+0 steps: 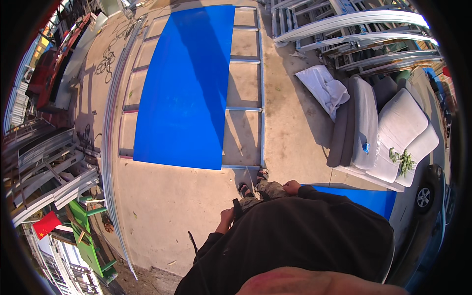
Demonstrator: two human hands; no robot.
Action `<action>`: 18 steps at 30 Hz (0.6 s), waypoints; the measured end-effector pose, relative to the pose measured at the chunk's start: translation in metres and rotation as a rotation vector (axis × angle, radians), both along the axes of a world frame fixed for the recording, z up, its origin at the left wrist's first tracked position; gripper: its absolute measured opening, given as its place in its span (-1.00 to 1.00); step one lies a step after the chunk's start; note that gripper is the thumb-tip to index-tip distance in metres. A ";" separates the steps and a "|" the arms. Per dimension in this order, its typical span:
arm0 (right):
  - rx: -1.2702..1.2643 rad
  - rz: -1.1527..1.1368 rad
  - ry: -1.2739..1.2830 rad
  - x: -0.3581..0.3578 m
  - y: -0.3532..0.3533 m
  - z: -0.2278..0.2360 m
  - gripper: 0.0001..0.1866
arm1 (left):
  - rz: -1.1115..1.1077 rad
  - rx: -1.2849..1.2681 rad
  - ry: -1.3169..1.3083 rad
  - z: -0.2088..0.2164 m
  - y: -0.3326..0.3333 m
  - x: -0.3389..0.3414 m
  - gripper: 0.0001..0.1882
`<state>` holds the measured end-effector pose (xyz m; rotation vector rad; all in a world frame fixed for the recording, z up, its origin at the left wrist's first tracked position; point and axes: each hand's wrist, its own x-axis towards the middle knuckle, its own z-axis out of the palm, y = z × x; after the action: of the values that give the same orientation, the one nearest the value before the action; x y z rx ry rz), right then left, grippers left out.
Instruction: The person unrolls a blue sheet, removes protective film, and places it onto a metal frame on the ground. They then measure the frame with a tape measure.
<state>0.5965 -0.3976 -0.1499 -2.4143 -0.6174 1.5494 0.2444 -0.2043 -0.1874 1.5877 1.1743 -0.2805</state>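
Note:
My left hand [226,216] hangs low beside my thigh, close to a black strap [238,208] over the camouflage trousers. On the other side, my right hand [291,187] is at hip height next to the trouser leg [271,189]. Both hands show mostly their backs; the fingers are turned down and largely hidden, and no held object is visible. Ahead of my sandals [262,174] lies a long blue sheet [184,93] across a metal frame [262,128] of rails and crossbars on the concrete ground. A dark shadow falls along the sheet.
Long metal profiles [109,147] lie left of the frame, near a coiled cable [105,64]. Metal racks [354,29] stand far right, above cushions [400,132] and a white cloth [319,86]. Another blue sheet [366,199] and a car wheel [423,197] are at right.

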 end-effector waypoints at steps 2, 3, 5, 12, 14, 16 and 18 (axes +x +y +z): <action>0.017 0.019 -0.014 -0.001 -0.003 0.000 -0.61 | -0.066 0.070 -0.074 0.001 -0.001 -0.002 -0.52; 0.039 0.045 -0.029 -0.001 -0.004 0.000 -0.61 | -0.112 0.109 -0.071 0.002 -0.002 -0.003 -0.53; 0.060 0.057 -0.036 -0.003 -0.007 -0.001 -0.61 | -0.244 0.176 -0.007 0.002 -0.003 -0.003 -0.55; 0.053 -0.053 0.025 -0.011 -0.014 0.003 -0.62 | 0.353 -0.238 0.105 0.002 -0.014 0.000 -0.47; 0.115 -0.013 -0.003 -0.011 -0.014 0.003 -0.63 | 0.209 -0.052 0.184 0.006 -0.015 0.001 -0.45; 0.107 -0.013 0.040 -0.008 -0.011 0.001 -0.62 | 0.293 -0.073 0.203 0.010 -0.014 0.003 -0.50; 0.092 -0.024 0.077 -0.004 -0.006 -0.005 -0.62 | 0.334 -0.055 0.190 0.012 -0.010 0.005 -0.55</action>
<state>0.5928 -0.4036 -0.1551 -2.2754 -0.6276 1.5603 0.2494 -0.2140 -0.1753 1.3124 1.5419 -0.2453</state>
